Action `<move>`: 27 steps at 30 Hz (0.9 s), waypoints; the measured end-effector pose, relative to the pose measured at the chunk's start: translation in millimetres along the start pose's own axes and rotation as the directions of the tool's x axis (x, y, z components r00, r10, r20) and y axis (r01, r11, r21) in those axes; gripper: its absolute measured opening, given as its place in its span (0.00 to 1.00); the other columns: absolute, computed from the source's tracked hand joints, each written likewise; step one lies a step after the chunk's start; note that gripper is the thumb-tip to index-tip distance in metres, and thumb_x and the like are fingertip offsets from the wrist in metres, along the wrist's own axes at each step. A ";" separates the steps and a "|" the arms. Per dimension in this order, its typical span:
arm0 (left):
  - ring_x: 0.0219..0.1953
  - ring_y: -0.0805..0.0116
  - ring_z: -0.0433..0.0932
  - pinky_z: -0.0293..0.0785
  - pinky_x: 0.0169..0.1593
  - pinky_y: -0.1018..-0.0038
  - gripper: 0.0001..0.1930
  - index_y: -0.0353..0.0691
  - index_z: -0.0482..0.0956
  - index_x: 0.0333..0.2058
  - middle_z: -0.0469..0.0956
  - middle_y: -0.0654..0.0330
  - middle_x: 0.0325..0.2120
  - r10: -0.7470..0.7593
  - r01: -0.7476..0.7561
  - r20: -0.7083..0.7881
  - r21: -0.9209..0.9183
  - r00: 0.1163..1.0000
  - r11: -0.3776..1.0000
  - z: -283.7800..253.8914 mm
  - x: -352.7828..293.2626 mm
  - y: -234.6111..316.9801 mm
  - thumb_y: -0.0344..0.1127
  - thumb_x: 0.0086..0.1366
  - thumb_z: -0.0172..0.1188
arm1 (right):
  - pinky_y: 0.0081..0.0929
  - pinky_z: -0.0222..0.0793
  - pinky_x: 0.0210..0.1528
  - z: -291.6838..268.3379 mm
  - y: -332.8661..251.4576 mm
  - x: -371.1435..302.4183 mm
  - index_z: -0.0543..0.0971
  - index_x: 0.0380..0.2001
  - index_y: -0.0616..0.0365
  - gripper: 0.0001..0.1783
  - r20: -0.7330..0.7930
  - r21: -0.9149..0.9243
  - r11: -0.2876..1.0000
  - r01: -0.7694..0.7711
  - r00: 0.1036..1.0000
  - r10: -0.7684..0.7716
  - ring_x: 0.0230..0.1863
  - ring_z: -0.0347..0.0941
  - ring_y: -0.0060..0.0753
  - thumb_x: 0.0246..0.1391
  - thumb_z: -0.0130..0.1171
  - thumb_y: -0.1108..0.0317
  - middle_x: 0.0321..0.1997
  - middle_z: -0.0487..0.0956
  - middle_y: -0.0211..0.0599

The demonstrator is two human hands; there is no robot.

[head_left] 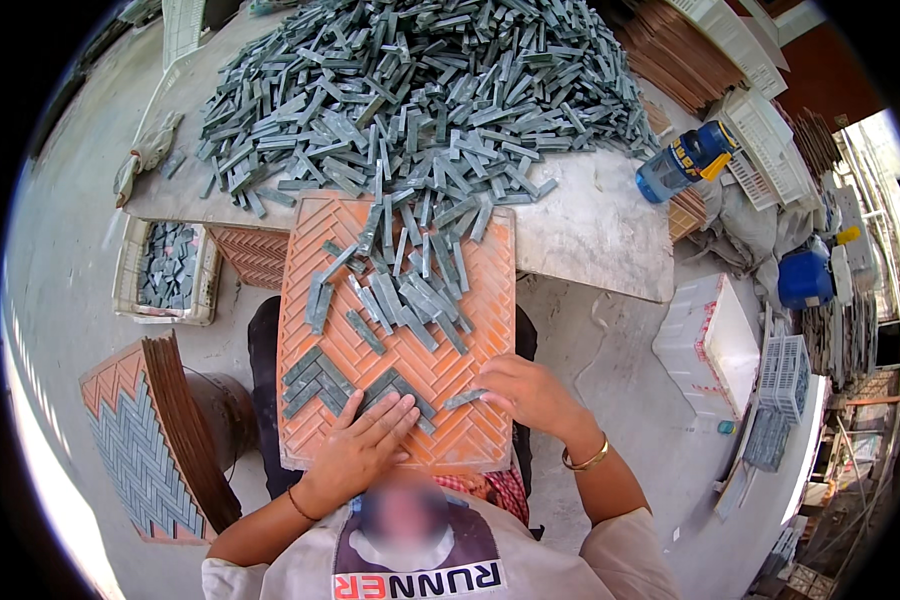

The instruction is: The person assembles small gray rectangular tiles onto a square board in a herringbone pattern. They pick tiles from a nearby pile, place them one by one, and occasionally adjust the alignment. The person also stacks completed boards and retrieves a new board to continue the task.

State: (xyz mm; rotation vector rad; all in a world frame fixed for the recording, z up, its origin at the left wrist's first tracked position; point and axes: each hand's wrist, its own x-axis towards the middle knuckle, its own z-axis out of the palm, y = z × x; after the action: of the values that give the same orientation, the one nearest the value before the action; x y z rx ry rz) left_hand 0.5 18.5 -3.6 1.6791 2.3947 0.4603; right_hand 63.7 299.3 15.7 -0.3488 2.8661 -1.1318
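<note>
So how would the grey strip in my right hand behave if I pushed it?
The grey strip looks stone-like, so probably stiff and fairly heavy for its size. Its flat sides suggest sliding, not rolling; being slim, it might snap.

Blue bottle [678, 165] at right; white box [688, 340] below.

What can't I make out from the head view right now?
In the head view:
Strips partly under the left hand: the hand covers the rest.
Gripped end of the single strip: hidden by the right hand.
Far edge of the heap: cut off by the picture's top.
</note>
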 end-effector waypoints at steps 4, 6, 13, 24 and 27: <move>0.64 0.65 0.60 0.46 0.67 0.55 0.30 0.42 0.64 0.59 0.63 0.61 0.61 -0.004 0.003 -0.013 -0.010 1.000 1.000 0.7 -0.1 0.0 0.43 0.59 0.58 | 0.33 0.68 0.46 -5.7 4.7 3.1 0.78 0.36 0.59 0.12 0.063 0.049 0.998 0.049 0.997 -0.052 0.43 0.72 0.41 0.44 0.63 0.74 0.39 0.76 0.38; 0.64 0.65 0.60 0.47 0.67 0.55 0.29 0.42 0.65 0.59 0.63 0.61 0.61 -0.003 0.003 -0.016 -0.012 1.000 1.000 2.3 -1.0 -0.6 0.43 0.59 0.58 | 0.33 0.68 0.46 -7.4 5.6 6.3 0.79 0.36 0.58 0.12 0.097 0.070 0.997 0.045 0.994 -0.052 0.44 0.71 0.41 0.44 0.63 0.75 0.39 0.75 0.37; 0.64 0.64 0.60 0.48 0.66 0.55 0.27 0.40 0.66 0.57 0.64 0.60 0.60 -0.002 0.000 -0.032 -0.050 0.999 0.999 1.7 -3.3 -0.5 0.40 0.59 0.58 | 0.31 0.68 0.46 -4.9 17.3 12.1 0.80 0.34 0.59 0.10 0.047 0.103 0.993 0.050 0.997 -0.055 0.43 0.72 0.39 0.43 0.63 0.78 0.38 0.75 0.36; 0.63 0.61 0.61 0.51 0.66 0.57 0.25 0.38 0.68 0.55 0.66 0.58 0.58 -0.056 0.041 -0.104 -0.146 0.993 0.988 -3.5 -9.9 -0.1 0.36 0.58 0.59 | 0.31 0.69 0.43 -19.4 28.7 22.5 0.80 0.33 0.59 0.08 -0.128 0.036 0.998 -0.041 0.991 0.046 0.41 0.73 0.40 0.45 0.62 0.76 0.37 0.76 0.36; 0.63 0.61 0.61 0.51 0.66 0.57 0.26 0.38 0.68 0.55 0.66 0.58 0.58 -0.047 0.032 -0.110 -0.134 0.993 0.991 -4.3 -3.0 0.4 0.36 0.58 0.59 | 0.31 0.69 0.43 -24.7 32.5 24.4 0.80 0.33 0.59 0.08 -0.125 0.028 0.998 -0.049 0.991 0.052 0.41 0.72 0.40 0.46 0.61 0.75 0.37 0.76 0.36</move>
State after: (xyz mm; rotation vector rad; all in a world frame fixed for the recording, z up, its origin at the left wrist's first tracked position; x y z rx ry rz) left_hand 0.5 15.2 0.5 1.5868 2.4110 0.7083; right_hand 30.7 333.4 12.8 -0.2102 2.9462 -1.2209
